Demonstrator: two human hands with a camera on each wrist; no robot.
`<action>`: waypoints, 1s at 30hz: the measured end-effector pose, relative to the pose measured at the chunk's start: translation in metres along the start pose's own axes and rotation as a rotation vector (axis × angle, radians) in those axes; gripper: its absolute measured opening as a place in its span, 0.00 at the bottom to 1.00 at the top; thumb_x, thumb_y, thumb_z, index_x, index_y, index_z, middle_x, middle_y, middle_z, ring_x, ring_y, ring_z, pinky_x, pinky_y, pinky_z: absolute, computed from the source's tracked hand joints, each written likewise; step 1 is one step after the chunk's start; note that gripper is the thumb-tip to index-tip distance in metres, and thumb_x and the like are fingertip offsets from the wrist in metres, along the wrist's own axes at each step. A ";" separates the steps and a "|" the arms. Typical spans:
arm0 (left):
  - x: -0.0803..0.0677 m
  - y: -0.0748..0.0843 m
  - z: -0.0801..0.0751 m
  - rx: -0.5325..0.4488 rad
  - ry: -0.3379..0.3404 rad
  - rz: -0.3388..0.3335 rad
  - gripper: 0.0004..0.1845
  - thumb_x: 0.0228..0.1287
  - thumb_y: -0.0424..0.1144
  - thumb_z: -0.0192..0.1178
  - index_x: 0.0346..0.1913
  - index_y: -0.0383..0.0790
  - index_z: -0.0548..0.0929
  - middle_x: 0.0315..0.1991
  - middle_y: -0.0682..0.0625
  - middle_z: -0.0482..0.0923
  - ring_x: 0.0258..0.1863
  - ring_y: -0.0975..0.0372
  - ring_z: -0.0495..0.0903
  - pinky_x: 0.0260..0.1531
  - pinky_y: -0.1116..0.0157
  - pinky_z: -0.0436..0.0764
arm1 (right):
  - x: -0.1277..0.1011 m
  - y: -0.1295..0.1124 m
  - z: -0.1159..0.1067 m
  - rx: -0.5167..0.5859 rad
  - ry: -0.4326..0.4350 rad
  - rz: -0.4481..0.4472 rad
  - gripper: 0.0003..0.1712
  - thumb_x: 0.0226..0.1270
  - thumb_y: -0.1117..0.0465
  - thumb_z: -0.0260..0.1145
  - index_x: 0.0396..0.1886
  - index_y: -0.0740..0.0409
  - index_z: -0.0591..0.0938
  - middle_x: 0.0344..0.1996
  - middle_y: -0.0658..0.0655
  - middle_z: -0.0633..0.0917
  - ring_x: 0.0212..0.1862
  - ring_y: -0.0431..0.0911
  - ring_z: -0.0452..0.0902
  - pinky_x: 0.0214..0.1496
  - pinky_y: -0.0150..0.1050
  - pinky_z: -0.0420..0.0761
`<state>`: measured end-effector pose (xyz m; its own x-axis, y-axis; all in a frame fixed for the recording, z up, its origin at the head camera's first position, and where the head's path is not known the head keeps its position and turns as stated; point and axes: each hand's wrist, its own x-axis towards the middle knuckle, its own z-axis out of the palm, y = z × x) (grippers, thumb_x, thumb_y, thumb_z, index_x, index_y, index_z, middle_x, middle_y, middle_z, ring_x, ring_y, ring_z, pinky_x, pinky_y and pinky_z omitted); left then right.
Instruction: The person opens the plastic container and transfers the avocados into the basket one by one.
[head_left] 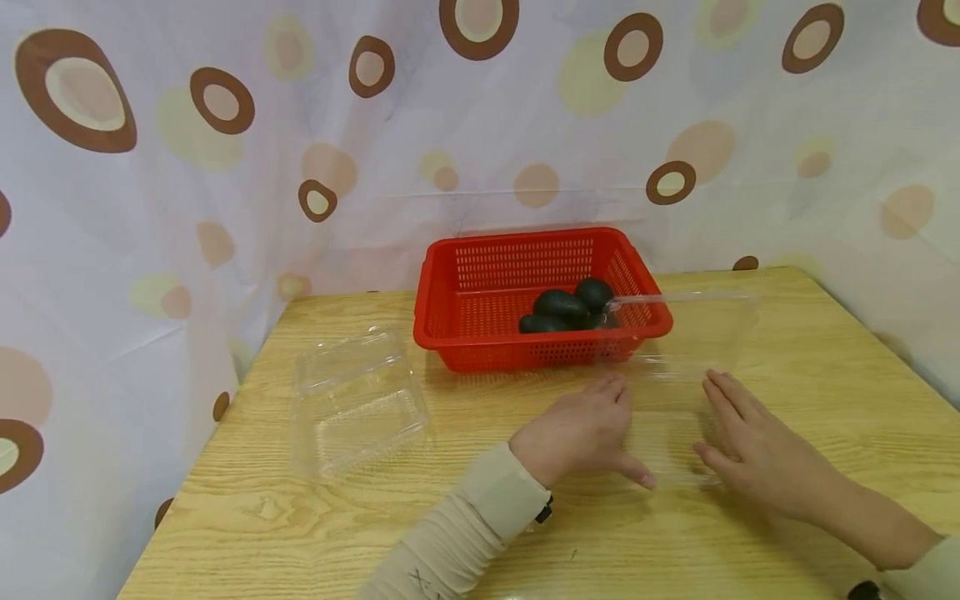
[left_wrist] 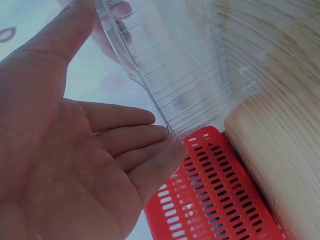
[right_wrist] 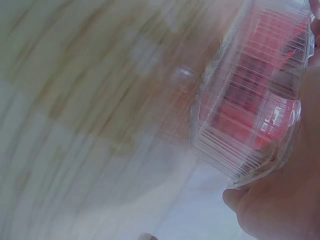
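An open clear plastic clamshell box (head_left: 670, 433) lies on the wooden table (head_left: 360, 525) between my two hands, and its lid (head_left: 693, 333) stands up behind it. My left hand (head_left: 592, 429) rests flat against the box's left side with its fingers straight. In the left wrist view the left hand's fingers (left_wrist: 130, 145) lie along the ribbed box wall (left_wrist: 175, 70). My right hand (head_left: 738, 437) lies flat against the right side, fingers extended. The right wrist view shows the box (right_wrist: 250, 105) blurred next to the right hand's palm (right_wrist: 285, 205).
A red slotted basket (head_left: 525, 243) stands just behind the box and holds three dark green avocados (head_left: 566, 310). The left wrist view shows the basket's rim (left_wrist: 215, 200). A second clear clamshell box (head_left: 352, 400) lies closed at the table's left. A spotted curtain (head_left: 225, 167) hangs behind.
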<state>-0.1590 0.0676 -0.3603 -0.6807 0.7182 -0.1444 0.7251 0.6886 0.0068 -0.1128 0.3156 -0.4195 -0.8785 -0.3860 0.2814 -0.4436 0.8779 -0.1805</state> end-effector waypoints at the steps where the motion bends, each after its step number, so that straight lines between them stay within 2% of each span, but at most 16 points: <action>1: 0.001 0.001 0.000 0.006 0.005 0.005 0.56 0.50 0.76 0.58 0.73 0.39 0.64 0.74 0.52 0.63 0.75 0.62 0.61 0.70 0.72 0.66 | -0.001 0.002 0.000 -0.001 0.002 0.003 0.48 0.70 0.52 0.64 0.75 0.76 0.51 0.75 0.73 0.53 0.78 0.63 0.46 0.75 0.29 0.28; 9: 0.010 0.009 0.000 0.029 0.011 0.023 0.56 0.51 0.77 0.57 0.75 0.40 0.63 0.75 0.51 0.60 0.77 0.62 0.58 0.71 0.71 0.64 | -0.010 0.012 -0.002 0.009 0.014 0.022 0.48 0.71 0.53 0.63 0.76 0.75 0.50 0.76 0.73 0.53 0.78 0.63 0.45 0.76 0.29 0.28; 14: 0.014 0.011 0.001 0.038 0.037 0.055 0.56 0.52 0.77 0.56 0.75 0.39 0.62 0.76 0.49 0.60 0.77 0.62 0.58 0.71 0.72 0.64 | -0.013 0.018 -0.003 -0.002 0.035 0.005 0.48 0.70 0.55 0.65 0.75 0.77 0.52 0.74 0.75 0.55 0.77 0.64 0.48 0.71 0.21 0.26; 19: 0.020 0.014 0.002 0.033 0.056 0.084 0.57 0.53 0.77 0.55 0.75 0.38 0.61 0.76 0.49 0.59 0.77 0.61 0.57 0.71 0.73 0.62 | -0.016 0.024 -0.005 -0.011 0.041 0.010 0.47 0.70 0.56 0.64 0.74 0.79 0.52 0.73 0.77 0.55 0.78 0.64 0.44 0.72 0.24 0.26; 21: 0.023 0.015 0.002 0.026 0.055 0.092 0.57 0.54 0.77 0.55 0.76 0.38 0.59 0.77 0.48 0.57 0.77 0.61 0.56 0.72 0.73 0.61 | -0.017 0.026 -0.004 -0.020 0.049 0.005 0.46 0.71 0.55 0.63 0.73 0.81 0.52 0.72 0.79 0.55 0.79 0.64 0.42 0.73 0.27 0.26; 23: 0.026 0.016 0.003 0.023 0.060 0.103 0.57 0.54 0.77 0.55 0.76 0.38 0.59 0.76 0.48 0.58 0.77 0.61 0.56 0.72 0.74 0.61 | -0.017 0.029 -0.003 -0.053 0.081 -0.041 0.43 0.75 0.52 0.59 0.70 0.84 0.56 0.69 0.82 0.58 0.77 0.68 0.46 0.77 0.32 0.30; 24: 0.027 0.017 0.003 0.024 0.068 0.110 0.57 0.54 0.77 0.55 0.75 0.38 0.60 0.76 0.49 0.59 0.77 0.62 0.56 0.71 0.74 0.61 | -0.017 0.029 -0.003 -0.053 0.077 -0.036 0.42 0.76 0.52 0.58 0.69 0.85 0.56 0.69 0.83 0.58 0.77 0.69 0.46 0.79 0.38 0.32; 26: 0.030 0.019 0.003 0.024 0.077 0.120 0.55 0.54 0.77 0.55 0.74 0.38 0.62 0.75 0.50 0.60 0.77 0.62 0.56 0.71 0.75 0.61 | -0.017 0.030 -0.004 -0.034 0.057 0.000 0.43 0.77 0.51 0.56 0.69 0.86 0.55 0.69 0.84 0.57 0.76 0.71 0.45 0.80 0.50 0.37; 28: 0.032 0.021 0.002 0.025 0.085 0.126 0.54 0.54 0.77 0.55 0.73 0.39 0.63 0.74 0.51 0.60 0.77 0.63 0.55 0.71 0.75 0.62 | -0.016 0.032 -0.006 -0.016 0.039 0.036 0.43 0.77 0.51 0.57 0.69 0.86 0.55 0.68 0.84 0.57 0.74 0.74 0.47 0.77 0.61 0.45; 30: 0.034 0.023 0.002 0.023 0.088 0.132 0.53 0.54 0.77 0.55 0.72 0.40 0.65 0.74 0.51 0.60 0.77 0.63 0.55 0.71 0.75 0.62 | -0.015 0.033 -0.008 0.001 0.022 0.085 0.44 0.74 0.54 0.60 0.70 0.86 0.54 0.69 0.84 0.57 0.73 0.74 0.48 0.74 0.66 0.50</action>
<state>-0.1651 0.1075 -0.3665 -0.5852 0.8089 -0.0567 0.8103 0.5860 -0.0032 -0.1124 0.3527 -0.4224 -0.9089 -0.3033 0.2861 -0.3674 0.9071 -0.2055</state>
